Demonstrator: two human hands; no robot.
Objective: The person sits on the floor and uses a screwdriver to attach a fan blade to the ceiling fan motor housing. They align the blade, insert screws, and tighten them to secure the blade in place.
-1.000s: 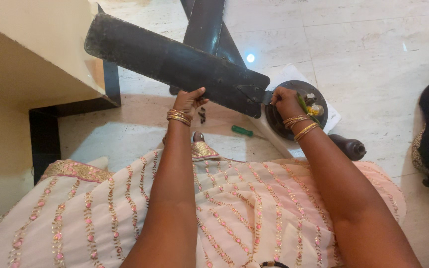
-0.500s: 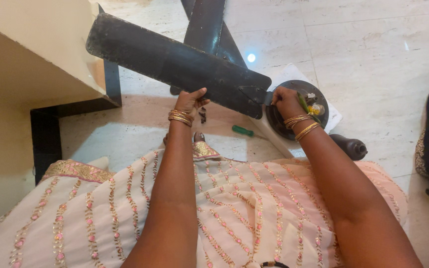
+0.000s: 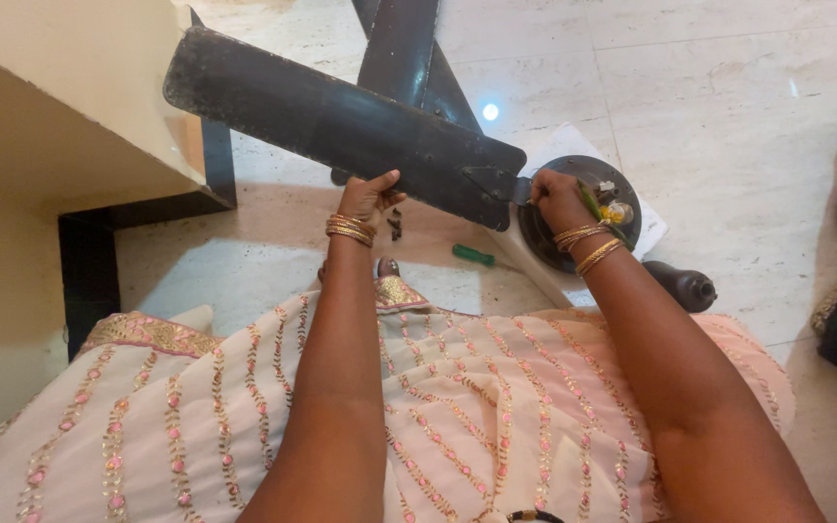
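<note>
On the floor, left hand point(image 3: 368, 194) fingers gripping fan blade point(image 3: 341, 126) edge, right hand point(image 3: 556, 197) grip hidden at motor hub point(image 3: 573, 242)

bright daylight | floor point(image 3: 728, 87) glare spot | soft shadows | sharp

You had one camera only, worn on your head, and it looked steeply down over your lap at the floor point(image 3: 748, 107). It sat close, so both forearms filled the lower frame, reaching away from you.
</note>
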